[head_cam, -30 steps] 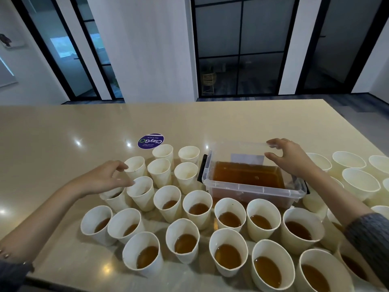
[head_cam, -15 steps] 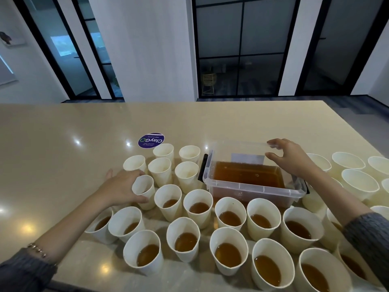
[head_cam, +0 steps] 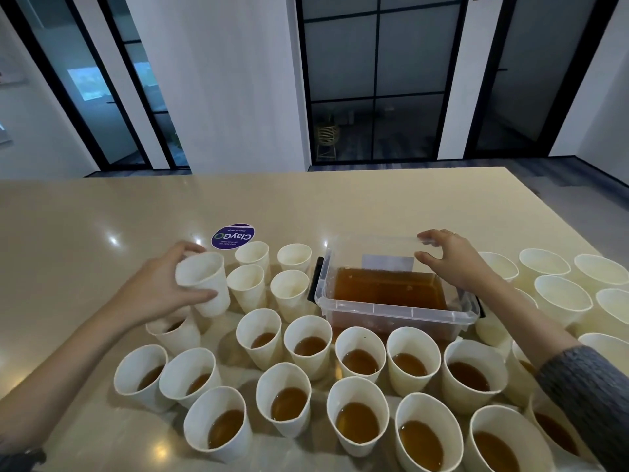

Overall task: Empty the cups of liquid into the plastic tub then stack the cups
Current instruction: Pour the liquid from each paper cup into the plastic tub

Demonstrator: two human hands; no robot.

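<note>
Left hand (head_cam: 160,294) grips a lifted cup (head_cam: 204,284), right hand (head_cam: 456,264) rests loosely open on the tub (head_cam: 398,311) rim; next, probably stack this cup.

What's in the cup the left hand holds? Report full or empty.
Empty: the cup in the left hand shows a pale inside, no brown liquid.
</note>
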